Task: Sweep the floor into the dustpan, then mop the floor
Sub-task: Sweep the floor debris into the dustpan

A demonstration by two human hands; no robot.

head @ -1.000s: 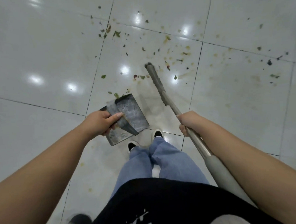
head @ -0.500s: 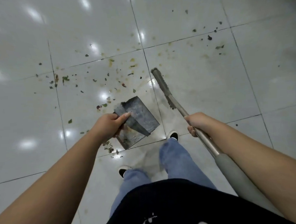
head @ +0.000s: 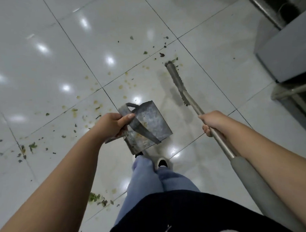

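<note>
Left hand (head: pixel 112 125) grips the strap handle of the metal dustpan (head: pixel 149 123), thumb laid along the strap and fingers curled beneath it; the pan extends to the right of this hand, apparently held clear of the floor (head: pixel 43 85), though the view does not settle this. Right hand (head: pixel 212 122) is closed round the metal shaft of the broom (head: pixel 191 104), with the grey padded grip of the shaft running back below the hand along the forearm. Beyond the right hand, the shaft slopes forward and left to the bristled head (head: pixel 175 77), which sits among green scraps (head: pixel 174 60) on the tiles. Further debris (head: pixel 32 146) lies scattered left of the left hand, and another clump (head: pixel 96 198) lies beneath the left forearm. Jeans (head: pixel 151 182) and a shoe (head: pixel 161 162) appear between the two arms. Stainless steel equipment (head: pixel 285 50) stands well forward and right of the right hand.
</note>
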